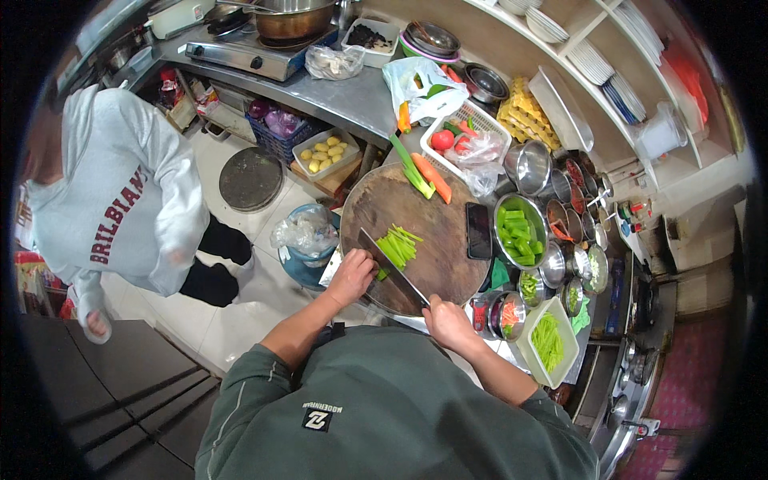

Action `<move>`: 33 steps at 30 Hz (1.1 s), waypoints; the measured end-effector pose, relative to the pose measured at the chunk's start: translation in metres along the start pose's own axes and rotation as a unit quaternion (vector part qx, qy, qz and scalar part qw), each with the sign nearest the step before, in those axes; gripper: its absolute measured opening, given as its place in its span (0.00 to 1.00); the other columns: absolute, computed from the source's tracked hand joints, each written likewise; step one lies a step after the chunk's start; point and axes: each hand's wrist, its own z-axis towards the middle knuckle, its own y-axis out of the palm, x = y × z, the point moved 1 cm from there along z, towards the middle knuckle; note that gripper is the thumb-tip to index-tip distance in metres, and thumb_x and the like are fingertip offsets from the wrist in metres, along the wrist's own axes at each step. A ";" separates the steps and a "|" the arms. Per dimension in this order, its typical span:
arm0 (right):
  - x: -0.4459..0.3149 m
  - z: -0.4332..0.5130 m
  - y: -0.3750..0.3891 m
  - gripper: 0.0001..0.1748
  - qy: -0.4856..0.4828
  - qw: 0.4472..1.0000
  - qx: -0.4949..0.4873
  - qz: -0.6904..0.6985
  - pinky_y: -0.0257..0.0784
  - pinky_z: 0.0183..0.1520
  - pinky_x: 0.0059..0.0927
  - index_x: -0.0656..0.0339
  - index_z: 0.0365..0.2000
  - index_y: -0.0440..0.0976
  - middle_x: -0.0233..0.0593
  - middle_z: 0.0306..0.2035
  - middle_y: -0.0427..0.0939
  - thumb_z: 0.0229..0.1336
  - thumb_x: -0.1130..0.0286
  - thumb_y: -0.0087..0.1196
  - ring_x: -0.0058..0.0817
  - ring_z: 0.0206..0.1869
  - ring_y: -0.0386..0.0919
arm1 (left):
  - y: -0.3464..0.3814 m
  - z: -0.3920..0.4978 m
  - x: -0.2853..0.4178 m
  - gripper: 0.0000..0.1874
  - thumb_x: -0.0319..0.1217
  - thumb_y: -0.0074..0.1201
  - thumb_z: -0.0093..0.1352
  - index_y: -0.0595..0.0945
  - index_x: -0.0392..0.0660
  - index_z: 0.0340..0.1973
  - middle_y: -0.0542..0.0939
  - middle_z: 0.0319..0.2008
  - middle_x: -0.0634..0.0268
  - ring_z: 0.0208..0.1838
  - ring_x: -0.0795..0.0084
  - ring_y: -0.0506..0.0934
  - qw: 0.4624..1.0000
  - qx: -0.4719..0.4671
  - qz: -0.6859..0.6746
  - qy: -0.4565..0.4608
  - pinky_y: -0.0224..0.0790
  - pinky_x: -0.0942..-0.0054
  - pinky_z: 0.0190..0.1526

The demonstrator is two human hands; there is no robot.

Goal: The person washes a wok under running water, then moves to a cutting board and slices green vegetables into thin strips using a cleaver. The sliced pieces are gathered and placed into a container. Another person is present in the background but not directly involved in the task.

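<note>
My right hand (451, 325) grips the handle of a cleaver (399, 277), whose blade slants across the near left of a round wooden chopping board (438, 246). Curled fingers of my left hand (354, 273) are close against the blade's left side. A bit of green vegetable shows by those fingertips, but what lies under them is hidden. Beyond the blade is a small pile of cut green strips (398, 246), seemingly celery. At the board's far edge lie a green stalk (414, 171) and a peeled carrot piece (433, 178). A black phone (478, 231) rests on its right edge.
A steel bowl of green pieces (519, 234) and a tub of green strips (547, 342) stand right. A white vegetable basket (429, 144) sits behind the board. Left, a blue bin (300, 267) holds a plastic bag. A person in a grey hoodie (120, 192) stands farther left.
</note>
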 end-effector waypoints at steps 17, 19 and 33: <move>0.008 0.002 0.008 0.14 0.037 0.999 -0.024 -0.004 0.78 0.41 0.62 0.71 0.36 0.72 0.67 0.29 0.82 0.70 0.66 0.54 0.66 0.35 0.83 | -0.002 -0.007 0.005 0.11 0.24 0.65 0.60 0.80 0.41 0.37 0.77 0.40 0.56 0.45 0.50 0.75 0.998 0.006 0.056 0.007 0.72 0.56 0.49; 0.008 0.002 0.007 0.14 0.018 1.000 -0.004 -0.018 0.78 0.41 0.62 0.71 0.36 0.72 0.67 0.29 0.82 0.70 0.66 0.53 0.66 0.35 0.83 | -0.002 -0.008 0.006 0.11 0.24 0.65 0.60 0.80 0.41 0.37 0.77 0.39 0.56 0.45 0.50 0.75 0.998 0.006 0.065 0.012 0.72 0.56 0.49; 0.006 0.001 0.008 0.15 0.035 0.999 -0.030 -0.012 0.78 0.41 0.62 0.72 0.37 0.72 0.67 0.27 0.82 0.70 0.65 0.53 0.65 0.34 0.83 | -0.001 -0.011 0.007 0.09 0.23 0.66 0.59 0.81 0.41 0.34 0.76 0.35 0.56 0.43 0.51 0.75 0.998 0.031 0.048 0.007 0.71 0.56 0.45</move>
